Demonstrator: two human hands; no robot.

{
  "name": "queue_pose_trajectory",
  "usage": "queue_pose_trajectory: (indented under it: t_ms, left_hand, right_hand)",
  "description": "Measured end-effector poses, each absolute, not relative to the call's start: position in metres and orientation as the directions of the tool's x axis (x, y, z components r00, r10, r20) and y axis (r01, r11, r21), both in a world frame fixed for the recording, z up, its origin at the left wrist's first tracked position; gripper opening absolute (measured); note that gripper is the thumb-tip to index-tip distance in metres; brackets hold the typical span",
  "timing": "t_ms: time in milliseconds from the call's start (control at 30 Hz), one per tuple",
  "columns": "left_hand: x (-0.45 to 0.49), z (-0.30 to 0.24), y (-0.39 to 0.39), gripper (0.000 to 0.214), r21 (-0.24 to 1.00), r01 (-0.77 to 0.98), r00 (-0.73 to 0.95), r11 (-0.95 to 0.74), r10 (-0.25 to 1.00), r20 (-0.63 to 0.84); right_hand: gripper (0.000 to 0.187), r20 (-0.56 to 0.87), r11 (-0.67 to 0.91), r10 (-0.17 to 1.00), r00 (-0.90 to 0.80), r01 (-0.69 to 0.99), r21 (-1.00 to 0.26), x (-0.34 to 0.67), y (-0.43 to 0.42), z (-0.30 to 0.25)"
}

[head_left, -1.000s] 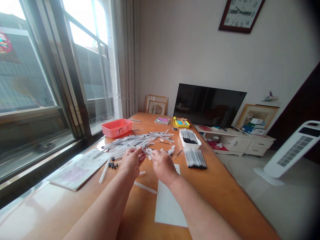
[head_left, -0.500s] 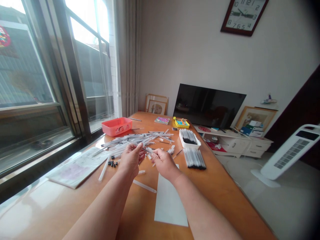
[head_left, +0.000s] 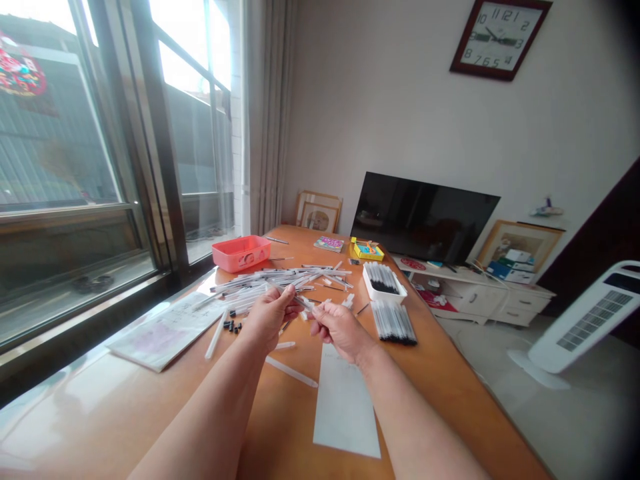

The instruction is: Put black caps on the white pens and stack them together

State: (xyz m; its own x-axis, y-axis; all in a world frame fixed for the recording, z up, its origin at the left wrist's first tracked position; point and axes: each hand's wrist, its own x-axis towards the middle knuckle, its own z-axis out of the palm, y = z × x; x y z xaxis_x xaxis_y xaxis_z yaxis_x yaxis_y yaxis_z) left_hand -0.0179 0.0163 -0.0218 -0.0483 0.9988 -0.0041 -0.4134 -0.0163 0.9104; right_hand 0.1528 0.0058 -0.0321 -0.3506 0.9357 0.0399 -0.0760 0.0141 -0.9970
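My left hand (head_left: pixel 274 315) is closed, thumb and fingers pinching a slim translucent pen (head_left: pixel 303 304). Opposite it, my right hand (head_left: pixel 341 328) pinches the pen's other end; the fingers hide much of it. Just beyond lies a loose pile of pen parts (head_left: pixel 265 285), clear barrels and thin refills. Several small black caps (head_left: pixel 233 326) sit left of my left hand, close to a clear barrel (head_left: pixel 216 337). Another clear tube (head_left: pixel 293 371) lies below the hands. Under my right wrist is a white sheet of paper (head_left: pixel 346 413).
A bundle of black-ended pens (head_left: pixel 394 324) lies at right, before a white box (head_left: pixel 387 295) holding more. A red plastic basket (head_left: pixel 241 254) stands back left, with a booklet (head_left: pixel 163 333) nearer. Further back are a yellow box (head_left: pixel 369 252) and a colourful booklet (head_left: pixel 329 244).
My hands stay together on the pen, the right hand's fingers slightly shifted and a little further from the left. The whole view has moved slightly, so the room appears further right.
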Motion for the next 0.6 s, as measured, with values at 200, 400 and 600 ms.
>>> queue_pose_trajectory:
  t_ms: [200, 400, 600]
  left_hand:
    - [-0.017, -0.023, 0.015, 0.031, 0.907, -0.422, 0.009, 0.001, 1.0, 0.003]
    - [-0.017, -0.02, 0.013, 0.033, 0.893, -0.45, 0.042, 0.017, 0.999, 0.002]
    - [-0.011, -0.02, 0.011, 0.036, 0.883, -0.466, -0.072, -0.062, 0.997, 0.032]
  right_hand:
    - [0.038, 0.0, -0.038, 0.931, -0.365, -0.095, -0.995, 0.158, 0.006, -0.03]
    - [0.037, -0.018, -0.079, 0.918, -0.397, -0.138, -0.987, 0.158, 0.003, -0.024]
    - [0.035, -0.015, -0.077, 0.943, -0.332, -0.175, -0.982, 0.149, 0.0, -0.022]
